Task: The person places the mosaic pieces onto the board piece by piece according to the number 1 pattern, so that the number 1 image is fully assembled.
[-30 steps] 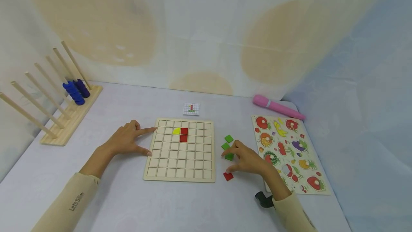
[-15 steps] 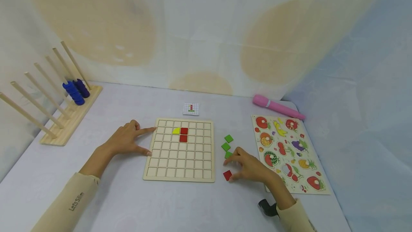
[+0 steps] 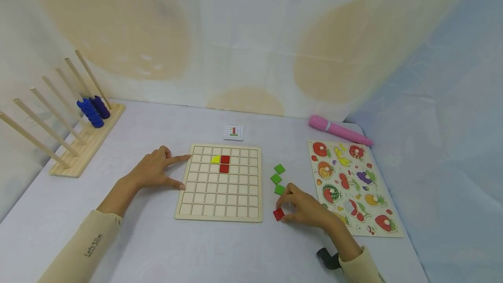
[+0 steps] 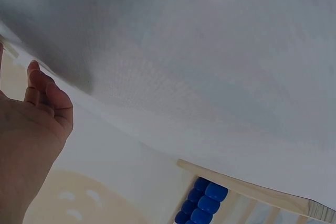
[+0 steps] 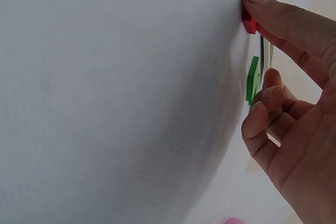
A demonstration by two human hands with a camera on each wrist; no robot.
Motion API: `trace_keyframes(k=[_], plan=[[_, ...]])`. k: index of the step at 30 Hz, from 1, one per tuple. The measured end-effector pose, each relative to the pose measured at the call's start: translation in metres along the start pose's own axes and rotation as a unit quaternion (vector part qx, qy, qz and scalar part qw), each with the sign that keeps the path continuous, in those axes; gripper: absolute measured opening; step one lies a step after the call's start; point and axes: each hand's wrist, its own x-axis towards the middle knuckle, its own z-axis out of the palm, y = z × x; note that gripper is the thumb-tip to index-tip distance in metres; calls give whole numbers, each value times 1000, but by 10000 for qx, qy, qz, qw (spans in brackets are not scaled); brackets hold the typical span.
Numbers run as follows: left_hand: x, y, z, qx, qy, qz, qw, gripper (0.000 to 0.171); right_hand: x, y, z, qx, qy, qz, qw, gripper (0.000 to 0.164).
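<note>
Behind the pale square wooden grid board (image 3: 210, 188), a white rectangular card (image 3: 233, 132); to the board's right, three green square tiles (image 3: 276, 178).

counting the grid board (image 3: 221, 200) as the clock's centre, finding open cloth (image 3: 212, 252) at 6 o'clock and a lane at 1, between the small card (image 3: 233, 132) at 12 and the pink stick (image 3: 341, 130) at 2. meeting the left hand (image 3: 155, 168) against the board's edge at 9, and a pegged rack (image 3: 92, 143) beyond. leaving a narrow strip before the green tiles (image 3: 276, 178) at 3. running into the right hand (image 3: 304, 211), pinching the red tile (image 3: 278, 215), at 4, backed by the fruit board (image 3: 355, 191).
</note>
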Motion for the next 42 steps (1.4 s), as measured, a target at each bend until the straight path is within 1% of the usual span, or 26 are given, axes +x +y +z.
trace_keyframes(k=[4, 8, 12, 18, 23, 35, 40, 42], plan=[[-1, 0, 0, -42, -9, -17, 10000, 99, 1, -2, 2, -131, 77, -74, 9999, 22], [-2, 1, -2, -60, -23, -2, 10000, 98, 3, -8, 2, -255, 65, -86, 9996, 21], [-2, 2, -3, -50, -58, 11, 10000, 99, 6, -12, 2, -259, 62, -48, 9996, 19], [-1, 1, -3, -43, -61, 19, 10000, 98, 15, -18, -1, -334, 312, -114, 9989, 19], [0, -1, -2, -31, -66, 32, 10000, 99, 30, -25, -3, -270, 450, -296, 9982, 21], [1, -1, 0, -28, -88, -7, 10000, 100, 67, -40, -1, -391, 382, -457, 9975, 21], [2, -2, 2, -29, -69, -57, 10000, 99, 82, -50, 1, -416, 350, -506, 9972, 22], [2, -2, 2, -17, -49, -32, 10000, 100, 87, -55, 1, -432, 330, -466, 9974, 23]])
